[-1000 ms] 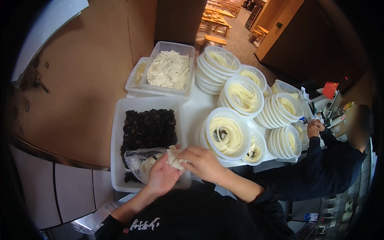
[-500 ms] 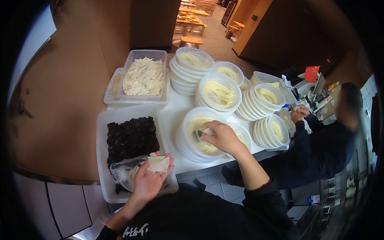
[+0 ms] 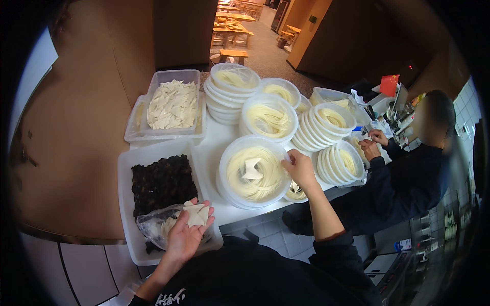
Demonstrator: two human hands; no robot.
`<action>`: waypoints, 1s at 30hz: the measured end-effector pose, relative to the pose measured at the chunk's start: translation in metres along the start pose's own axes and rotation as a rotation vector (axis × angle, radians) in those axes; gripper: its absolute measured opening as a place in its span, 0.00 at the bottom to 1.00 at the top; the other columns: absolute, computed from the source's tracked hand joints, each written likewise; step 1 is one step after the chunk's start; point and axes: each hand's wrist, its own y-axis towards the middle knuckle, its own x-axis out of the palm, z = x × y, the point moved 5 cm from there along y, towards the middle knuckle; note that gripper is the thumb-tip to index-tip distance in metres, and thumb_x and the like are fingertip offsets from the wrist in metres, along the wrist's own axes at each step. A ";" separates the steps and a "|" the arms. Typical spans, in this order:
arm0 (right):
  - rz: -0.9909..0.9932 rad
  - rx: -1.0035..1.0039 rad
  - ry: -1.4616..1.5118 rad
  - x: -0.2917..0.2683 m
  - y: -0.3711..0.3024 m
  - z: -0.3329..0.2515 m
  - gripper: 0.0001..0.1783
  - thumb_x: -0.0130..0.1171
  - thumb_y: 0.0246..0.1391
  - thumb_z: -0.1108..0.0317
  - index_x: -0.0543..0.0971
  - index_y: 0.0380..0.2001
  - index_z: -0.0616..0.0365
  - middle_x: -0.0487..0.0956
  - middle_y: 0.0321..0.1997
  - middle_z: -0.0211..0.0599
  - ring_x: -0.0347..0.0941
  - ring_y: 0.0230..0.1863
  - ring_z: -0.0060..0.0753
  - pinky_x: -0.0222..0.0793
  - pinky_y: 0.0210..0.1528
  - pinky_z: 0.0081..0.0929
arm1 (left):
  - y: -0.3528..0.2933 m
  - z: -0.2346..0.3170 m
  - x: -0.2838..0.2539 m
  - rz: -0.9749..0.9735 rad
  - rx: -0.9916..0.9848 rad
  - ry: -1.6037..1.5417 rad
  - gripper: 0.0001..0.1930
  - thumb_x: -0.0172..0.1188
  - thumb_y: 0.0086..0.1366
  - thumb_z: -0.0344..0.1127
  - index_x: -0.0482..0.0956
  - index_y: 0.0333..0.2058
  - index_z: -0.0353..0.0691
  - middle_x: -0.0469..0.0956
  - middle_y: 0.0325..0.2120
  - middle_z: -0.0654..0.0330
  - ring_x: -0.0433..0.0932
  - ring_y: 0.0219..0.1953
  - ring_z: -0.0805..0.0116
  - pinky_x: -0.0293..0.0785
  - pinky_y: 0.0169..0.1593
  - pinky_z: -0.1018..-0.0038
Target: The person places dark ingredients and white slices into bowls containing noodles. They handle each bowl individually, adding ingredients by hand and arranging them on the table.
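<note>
My left hand point(image 3: 185, 237) is palm up over the black-filled tub, holding a few flat, off-white folded pieces point(image 3: 198, 214) under its thumb. What they are made of I cannot tell. At the right edge of the round plastic noodle bowl point(image 3: 223, 181), my right hand point(image 3: 301, 171) pinches the rim between thumb and fingers. This bowl tops a stack and contains coiled pale noodles point(image 3: 263, 189). One off-white piece point(image 3: 252, 170) lies on them. Partly behind my right wrist, a lower bowl point(image 3: 296, 192) shows dark and white bits.
A tub of black lumps point(image 3: 166, 181) stands at left, a clear plastic bag point(image 3: 153, 224) in its near end. Behind it, a bin point(image 3: 173, 104) is heaped with off-white pieces. More noodle-bowl stacks point(image 3: 269, 118) fill the table. A co-worker point(image 3: 403, 173) works at the right.
My right hand has moved from inside the noodle bowl to its right rim. The off-white piece now lies uncovered on the noodles. My left hand stays over the tub.
</note>
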 end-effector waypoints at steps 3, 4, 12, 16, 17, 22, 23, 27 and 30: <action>0.049 0.057 0.155 -0.019 -0.009 0.010 0.09 0.58 0.47 0.69 0.74 0.28 0.64 0.74 0.20 0.32 0.68 0.21 0.19 0.63 0.23 0.21 | 0.001 0.000 -0.001 0.033 0.009 0.023 0.20 0.41 0.68 0.37 0.56 0.57 0.39 0.61 0.56 0.47 0.61 0.58 0.50 0.56 0.62 0.57; 0.050 0.091 0.201 -0.026 -0.013 0.017 0.07 0.57 0.47 0.69 0.74 0.27 0.63 0.73 0.19 0.29 0.67 0.21 0.16 0.61 0.22 0.19 | 0.001 0.000 -0.001 0.028 0.015 0.037 0.20 0.41 0.68 0.37 0.56 0.57 0.39 0.61 0.56 0.47 0.61 0.58 0.50 0.56 0.62 0.57; 0.423 0.458 0.633 -0.079 -0.095 0.134 0.04 0.56 0.46 0.74 0.72 0.26 0.62 0.72 0.18 0.28 0.63 0.14 0.17 0.57 0.16 0.14 | 0.004 -0.001 -0.008 -0.026 -0.006 -0.142 0.24 0.45 0.64 0.40 0.59 0.57 0.37 0.60 0.57 0.47 0.58 0.60 0.50 0.51 0.64 0.57; 0.456 0.619 0.380 -0.061 -0.122 0.195 0.04 0.55 0.46 0.75 0.71 0.26 0.62 0.72 0.18 0.31 0.65 0.13 0.20 0.60 0.14 0.16 | 0.006 -0.002 -0.007 -0.074 -0.009 -0.134 0.27 0.43 0.64 0.46 0.58 0.57 0.36 0.58 0.58 0.45 0.56 0.61 0.49 0.48 0.65 0.58; 0.460 0.627 0.395 -0.051 -0.122 0.204 0.05 0.56 0.46 0.75 0.71 0.26 0.63 0.72 0.17 0.31 0.65 0.13 0.21 0.60 0.13 0.16 | 0.006 -0.003 -0.006 -0.095 -0.011 -0.132 0.27 0.42 0.64 0.47 0.58 0.57 0.36 0.58 0.58 0.45 0.55 0.61 0.49 0.48 0.65 0.58; 0.618 0.269 -0.143 -0.046 -0.096 0.148 0.15 0.60 0.47 0.67 0.74 0.35 0.69 0.75 0.29 0.39 0.72 0.27 0.26 0.68 0.28 0.23 | 0.005 -0.005 -0.001 -0.109 -0.067 -0.178 0.32 0.37 0.65 0.55 0.56 0.58 0.35 0.56 0.59 0.46 0.51 0.63 0.49 0.44 0.65 0.57; 0.699 0.159 -0.391 -0.054 -0.092 0.114 0.16 0.60 0.48 0.66 0.74 0.36 0.69 0.76 0.31 0.39 0.73 0.31 0.27 0.69 0.31 0.24 | 0.005 -0.005 0.000 -0.106 -0.069 -0.186 0.33 0.37 0.65 0.57 0.56 0.58 0.35 0.56 0.59 0.45 0.51 0.63 0.48 0.44 0.65 0.57; 0.294 -0.060 0.280 -0.042 -0.086 -0.013 0.17 0.63 0.44 0.70 0.75 0.40 0.61 0.75 0.40 0.42 0.72 0.37 0.37 0.69 0.38 0.29 | 0.005 -0.009 0.004 -0.100 -0.046 -0.152 0.34 0.35 0.65 0.59 0.56 0.58 0.35 0.56 0.59 0.45 0.51 0.63 0.47 0.44 0.65 0.57; -0.163 -0.552 0.178 0.015 -0.104 -0.123 0.21 0.65 0.40 0.68 0.75 0.40 0.58 0.75 0.39 0.40 0.71 0.40 0.40 0.69 0.41 0.30 | 0.005 -0.014 0.008 -0.103 -0.053 -0.153 0.34 0.33 0.65 0.61 0.57 0.58 0.37 0.59 0.58 0.50 0.55 0.61 0.53 0.46 0.65 0.58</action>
